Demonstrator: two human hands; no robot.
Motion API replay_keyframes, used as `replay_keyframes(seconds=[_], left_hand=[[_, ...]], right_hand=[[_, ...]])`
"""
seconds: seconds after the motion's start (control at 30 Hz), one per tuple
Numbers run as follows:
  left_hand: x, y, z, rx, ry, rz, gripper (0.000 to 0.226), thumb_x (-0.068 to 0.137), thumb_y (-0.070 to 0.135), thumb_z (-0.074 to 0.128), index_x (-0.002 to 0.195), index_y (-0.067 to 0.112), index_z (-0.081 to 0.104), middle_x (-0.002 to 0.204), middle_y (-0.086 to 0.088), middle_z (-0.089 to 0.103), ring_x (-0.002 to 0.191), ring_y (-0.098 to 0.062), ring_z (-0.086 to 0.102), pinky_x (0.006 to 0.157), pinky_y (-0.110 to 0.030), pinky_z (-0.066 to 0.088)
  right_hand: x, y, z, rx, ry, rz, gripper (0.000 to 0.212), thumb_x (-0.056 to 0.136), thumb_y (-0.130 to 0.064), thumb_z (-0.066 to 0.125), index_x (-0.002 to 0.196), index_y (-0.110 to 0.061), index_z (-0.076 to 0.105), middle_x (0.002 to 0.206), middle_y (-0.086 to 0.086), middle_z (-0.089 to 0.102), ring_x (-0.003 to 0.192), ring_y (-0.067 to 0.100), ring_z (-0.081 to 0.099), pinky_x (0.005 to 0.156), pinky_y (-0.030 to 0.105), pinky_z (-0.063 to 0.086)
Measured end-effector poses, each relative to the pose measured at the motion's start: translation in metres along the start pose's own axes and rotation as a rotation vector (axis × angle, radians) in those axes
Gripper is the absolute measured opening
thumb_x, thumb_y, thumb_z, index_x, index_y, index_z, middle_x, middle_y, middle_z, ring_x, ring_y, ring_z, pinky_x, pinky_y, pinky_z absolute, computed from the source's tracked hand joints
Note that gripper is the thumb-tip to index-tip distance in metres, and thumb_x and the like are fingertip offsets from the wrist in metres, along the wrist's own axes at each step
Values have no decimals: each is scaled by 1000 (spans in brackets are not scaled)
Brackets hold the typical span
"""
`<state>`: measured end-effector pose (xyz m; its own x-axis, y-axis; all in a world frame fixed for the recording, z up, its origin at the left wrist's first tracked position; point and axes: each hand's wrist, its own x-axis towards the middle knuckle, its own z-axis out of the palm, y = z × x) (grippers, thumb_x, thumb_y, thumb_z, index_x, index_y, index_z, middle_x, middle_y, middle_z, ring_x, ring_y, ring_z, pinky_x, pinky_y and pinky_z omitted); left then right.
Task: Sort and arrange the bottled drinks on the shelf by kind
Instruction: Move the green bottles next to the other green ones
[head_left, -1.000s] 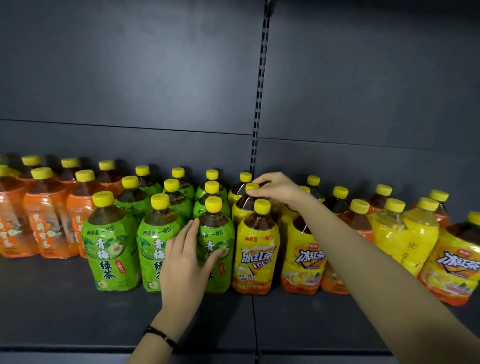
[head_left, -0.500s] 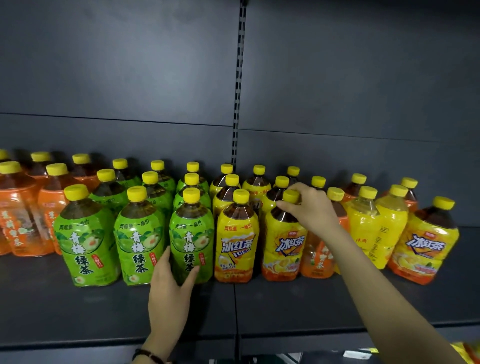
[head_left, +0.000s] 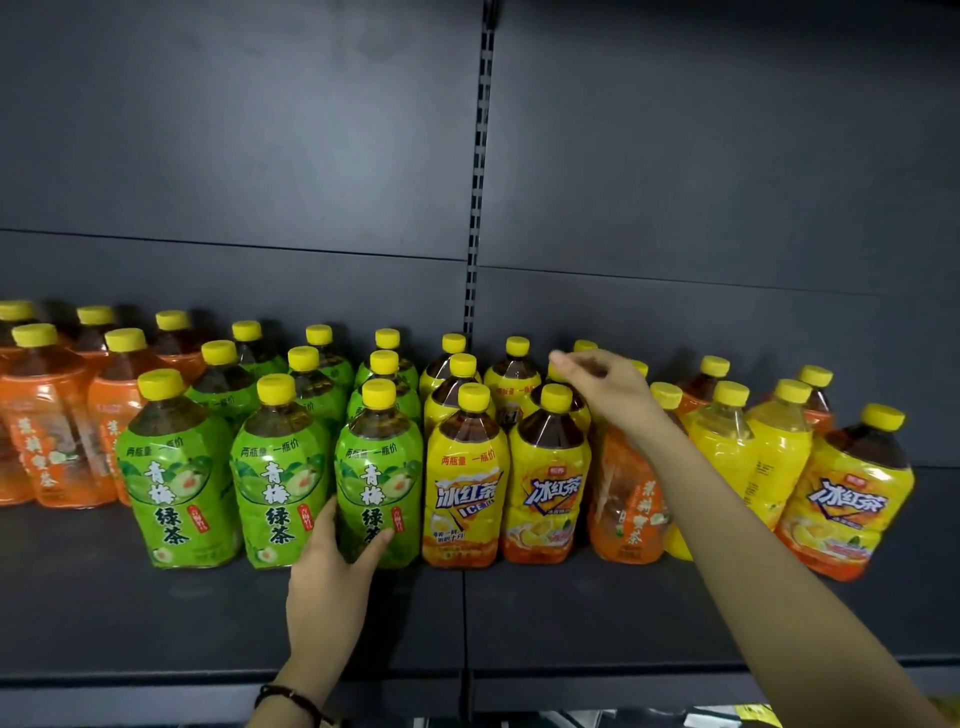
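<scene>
Left hand (head_left: 332, 566): had slid lower and clasped the base of the front green tea bottle (head_left: 376, 467), which stood upright on the shelf (head_left: 571, 618).
Right hand (head_left: 605, 387): had lifted off the ice tea bottle (head_left: 548, 467), loose and empty, above the rear caps.
Meaning: the green row looked settled. The stray orange tea bottle (head_left: 626, 499) seemed next.

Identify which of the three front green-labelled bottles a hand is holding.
The rightmost green bottle, beside the yellow-labelled ones: the left hand grips its lower part; the others stand untouched.

Dim, even light; glossy labels glare softly, edges bow from wide-angle distortion.
</scene>
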<state>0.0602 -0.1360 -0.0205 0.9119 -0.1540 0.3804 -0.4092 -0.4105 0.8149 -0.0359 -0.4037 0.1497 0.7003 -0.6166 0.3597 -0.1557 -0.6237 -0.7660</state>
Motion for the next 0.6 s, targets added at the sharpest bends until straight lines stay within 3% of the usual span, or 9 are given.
replay_keyframes(seconds=[0.07, 0.17, 0.27, 0.33, 0.4, 0.5, 0.6], left_hand=[[0, 0, 0, 0, -2, -8, 74, 75, 44, 73, 137, 15, 43, 112, -7, 67, 94, -28, 64, 74, -41, 55], [0, 0, -1, 9, -4, -21, 75, 74, 46, 73, 136, 16, 43, 110, -7, 66, 92, -27, 63, 73, -41, 55], [0, -2, 0, 9, 0, -15, 77, 73, 47, 73, 136, 15, 43, 109, -8, 66, 91, -27, 64, 72, -40, 55], [0, -3, 1, 6, 5, -12, 77, 72, 48, 72, 135, 16, 44, 109, -8, 66, 92, -28, 64, 72, -41, 55], [0, -4, 1, -5, 4, -16, 76, 71, 50, 71, 135, 18, 45, 110, -7, 66, 95, -28, 63, 74, -42, 54], [1, -6, 1, -14, -3, 1, 75, 72, 45, 74, 134, 16, 46, 110, -9, 66, 96, -29, 62, 74, -40, 52], [1, -7, 1, -26, -5, 12, 75, 71, 40, 77, 134, 13, 46, 112, -12, 66, 99, -31, 62, 76, -40, 51]], right_hand=[[14, 1, -3, -25, 65, 21, 50, 88, -47, 60, 125, -13, 60, 127, 4, 60, 113, 16, 54, 88, 27, 42], [34, 3, 2, -149, -112, 140, 58, 86, -41, 65, 135, -13, 52, 140, 7, 50, 128, 26, 47, 103, 37, 42], [43, -4, 8, -235, -146, 166, 44, 85, -37, 68, 119, -9, 62, 112, 7, 58, 114, 29, 54, 94, 43, 49], [47, -6, 12, -184, -159, 190, 39, 83, -36, 71, 112, -11, 65, 105, 6, 57, 107, 29, 57, 87, 46, 54], [46, -10, 18, -95, -193, 211, 41, 80, -37, 74, 111, -13, 65, 107, 6, 58, 105, 26, 56, 76, 41, 55], [46, -14, 21, -28, -244, 217, 41, 78, -38, 75, 110, -14, 66, 103, 2, 59, 98, 21, 55, 59, 27, 45], [39, -17, 8, 47, -243, 198, 31, 82, -35, 72, 108, -19, 68, 102, -1, 65, 95, 15, 60, 70, 28, 51]])
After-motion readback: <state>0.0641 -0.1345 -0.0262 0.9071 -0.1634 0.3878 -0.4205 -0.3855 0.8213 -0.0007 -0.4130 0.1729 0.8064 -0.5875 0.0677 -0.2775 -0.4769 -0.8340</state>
